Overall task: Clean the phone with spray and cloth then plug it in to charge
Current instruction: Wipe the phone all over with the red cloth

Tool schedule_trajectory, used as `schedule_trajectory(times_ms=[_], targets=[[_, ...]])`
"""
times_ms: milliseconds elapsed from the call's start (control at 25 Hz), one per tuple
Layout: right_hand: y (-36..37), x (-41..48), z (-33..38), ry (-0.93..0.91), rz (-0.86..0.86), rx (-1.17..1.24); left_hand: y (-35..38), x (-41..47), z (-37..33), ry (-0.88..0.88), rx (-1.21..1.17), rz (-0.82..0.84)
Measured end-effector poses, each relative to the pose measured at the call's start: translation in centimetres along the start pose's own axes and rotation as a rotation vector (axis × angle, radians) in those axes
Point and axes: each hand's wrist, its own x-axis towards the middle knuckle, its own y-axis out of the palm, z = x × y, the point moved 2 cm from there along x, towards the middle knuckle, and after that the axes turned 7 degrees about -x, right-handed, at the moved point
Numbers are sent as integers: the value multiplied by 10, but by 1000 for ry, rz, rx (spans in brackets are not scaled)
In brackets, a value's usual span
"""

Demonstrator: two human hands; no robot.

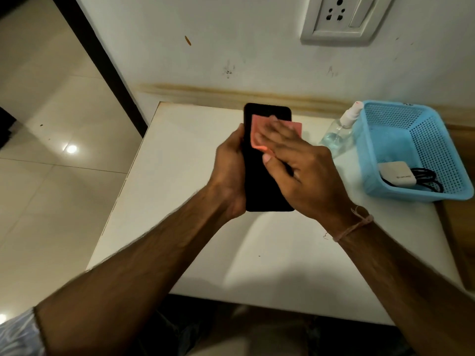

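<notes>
Currently above the tabletop [180, 201]: black phone [259, 181], screen up, gripped along its left edge by the curled fingers of the left hand [228, 176]. Pink cloth [257, 122]: pressed on the upper screen under the straight, flat fingers of the right hand [295, 170]. Spray bottle [339, 132]: on the tabletop, just beside the blue basket [437, 197] holding charger [397, 173] and cable [426, 179].

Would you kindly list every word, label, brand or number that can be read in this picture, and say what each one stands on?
Nothing here can be read as text.
On the charger: a short grey print on its face, too small and blurred to read.
On the blue basket: a dark mark at its far rim, too small to read.
On the phone, the spray bottle and the wall socket: no lettering shows.
</notes>
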Motion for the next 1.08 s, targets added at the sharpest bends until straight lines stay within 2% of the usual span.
schedule_trajectory(times_ms=[200, 400, 520, 600, 680, 760, 840, 960, 1080], targets=[[5, 15, -4, 212, -4, -113, 1, 1, 13, 32, 72, -32], [2, 1, 0, -29, 57, 42, 1, 0, 2, -7, 10, -16], [-3, 4, -10, 76, -48, -68, -2, 2, 2, 5, 10, -3], [3, 11, -5, 178, -40, -108, 0, 2, 6, 18, 24, -11], [12, 15, 5, 160, 22, -64, 0, 2, 8, 41, 19, -11], [11, 10, 8, 46, 69, 28, 0, 1, 3, 33, 13, -18], [3, 3, 4, -19, 24, 53, -2, 2, -1, 5, 19, -17], [-4, 6, -6, 117, -59, -83, -2, 3, 3, 10, 48, -13], [8, 17, 3, 187, 16, -124, 1, 2, 12, 14, 49, -39]])
